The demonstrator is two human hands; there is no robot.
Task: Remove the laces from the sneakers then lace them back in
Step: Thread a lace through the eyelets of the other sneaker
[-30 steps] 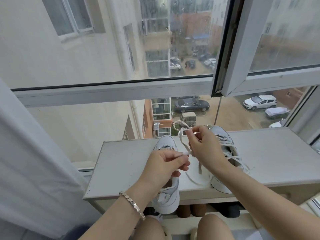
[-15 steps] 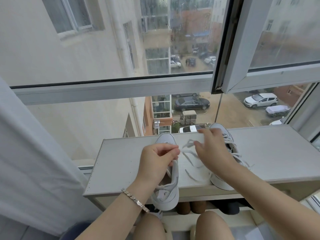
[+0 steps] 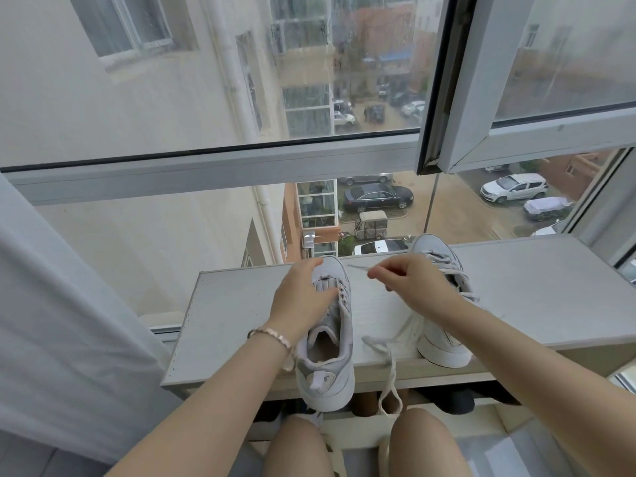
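Two white sneakers stand on a grey shelf top (image 3: 234, 304) under the window. The left sneaker (image 3: 327, 356) has bare eyelets, and its heel juts over the front edge. My left hand (image 3: 299, 297) rests on its tongue and toe, fingers spread over it. The right sneaker (image 3: 444, 339) still carries its lace. My right hand (image 3: 409, 284) pinches the tip of a loose white lace (image 3: 389, 366) above the gap between the shoes. That lace trails across the shelf and hangs in a loop over the front edge.
A window frame (image 3: 213, 170) and glass rise just behind the shelf. A pale curtain (image 3: 62, 321) hangs at the left. Dark shoes (image 3: 451, 397) sit in the shelf below. My knees (image 3: 423, 438) are close under the front edge.
Both hands have dropped from the raised lace. My left hand let go of it and moved onto the left sneaker. My right hand keeps one lace end; the rest fell onto the shelf.
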